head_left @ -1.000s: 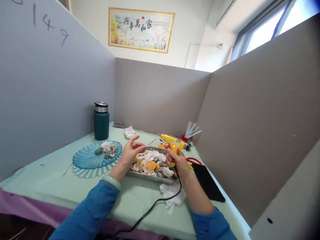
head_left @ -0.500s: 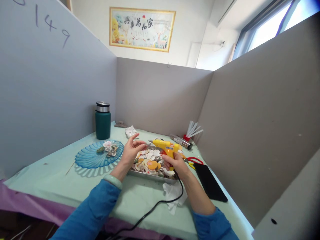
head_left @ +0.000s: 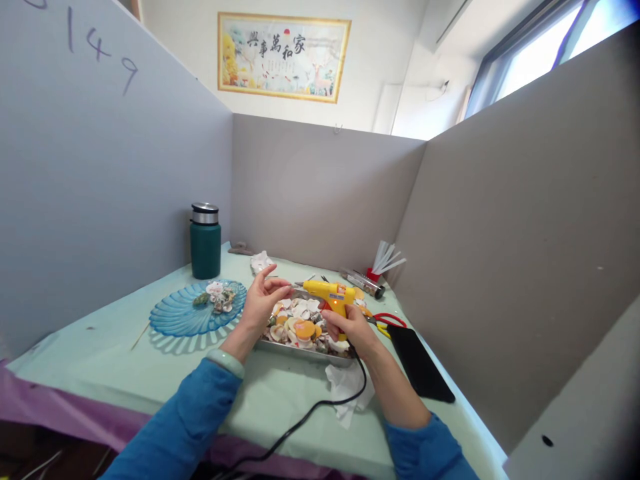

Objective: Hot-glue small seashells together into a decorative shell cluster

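Note:
My right hand [head_left: 350, 327] is closed round the handle of a yellow hot glue gun [head_left: 327, 292], whose nozzle points left at my left hand. My left hand [head_left: 263, 303] pinches something small between thumb and fingertips, just at the nozzle tip; I cannot make out what it is. Both hands hover over a metal tray [head_left: 300, 350] filled with several orange, white and grey seashells. The gun's black cord [head_left: 320, 403] runs from the handle down across the table toward me.
A blue glass plate [head_left: 175, 319] with a few shells lies at the left, a green flask [head_left: 205, 241] behind it. Red scissors [head_left: 387, 321], a black phone [head_left: 419, 363], a crumpled tissue [head_left: 347, 393] and glue sticks [head_left: 386, 260] sit at the right. Grey partitions enclose the table.
My right hand has swung the glue gun down and to the left, bringing its nozzle up to my left fingertips. The left hand has stayed almost in place.

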Available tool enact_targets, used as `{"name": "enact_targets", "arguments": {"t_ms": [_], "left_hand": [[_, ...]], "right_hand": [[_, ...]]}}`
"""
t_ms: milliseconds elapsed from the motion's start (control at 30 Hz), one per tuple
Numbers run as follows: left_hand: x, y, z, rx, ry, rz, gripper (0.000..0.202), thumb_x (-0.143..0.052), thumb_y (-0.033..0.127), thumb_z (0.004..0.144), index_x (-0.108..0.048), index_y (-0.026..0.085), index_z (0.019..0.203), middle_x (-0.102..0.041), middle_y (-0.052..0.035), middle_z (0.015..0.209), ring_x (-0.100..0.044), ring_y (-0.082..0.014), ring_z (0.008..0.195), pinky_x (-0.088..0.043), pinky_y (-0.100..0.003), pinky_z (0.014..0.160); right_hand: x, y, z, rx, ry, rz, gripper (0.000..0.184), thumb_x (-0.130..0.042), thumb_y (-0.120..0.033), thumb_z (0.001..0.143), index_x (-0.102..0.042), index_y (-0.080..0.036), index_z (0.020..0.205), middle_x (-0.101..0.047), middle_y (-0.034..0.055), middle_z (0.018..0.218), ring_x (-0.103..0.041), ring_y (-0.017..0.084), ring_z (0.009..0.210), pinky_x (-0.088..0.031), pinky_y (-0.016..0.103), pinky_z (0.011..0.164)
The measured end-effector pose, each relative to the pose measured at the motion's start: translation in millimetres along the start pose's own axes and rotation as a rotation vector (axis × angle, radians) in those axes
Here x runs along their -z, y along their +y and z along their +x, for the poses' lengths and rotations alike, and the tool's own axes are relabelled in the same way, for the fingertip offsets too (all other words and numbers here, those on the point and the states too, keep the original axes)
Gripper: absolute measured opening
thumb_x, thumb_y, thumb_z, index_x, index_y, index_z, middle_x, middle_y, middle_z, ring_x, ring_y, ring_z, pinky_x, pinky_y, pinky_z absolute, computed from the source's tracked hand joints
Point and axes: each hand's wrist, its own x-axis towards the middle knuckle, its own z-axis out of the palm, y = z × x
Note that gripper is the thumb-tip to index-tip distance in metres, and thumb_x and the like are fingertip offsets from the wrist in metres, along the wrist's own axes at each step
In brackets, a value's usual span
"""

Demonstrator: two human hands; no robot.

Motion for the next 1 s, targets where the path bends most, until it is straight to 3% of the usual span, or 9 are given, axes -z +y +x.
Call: {"name": "enact_targets", "arguments": {"t_ms": [1000], "left_hand": [[-1.2,-4.3,2.2,0.046,0.022,-0.075,0.073,-0.079,0.023,0.059,-0.043,0.014,0.123,-0.066,0.001,0.076,-0.066,-0.0133,0.066,-0.053,-0.029,0.069]], "right_hand": [[-0.8,-0.8,-0.8,-0.002,-0.037,-0.02,0.026,-0.067,-0.038,0.076,-0.06,-0.014,0.084,-0.048,-0.0071,0.042,-0.042,0.008,0.039,-0.031,0.022,0.045]]}}
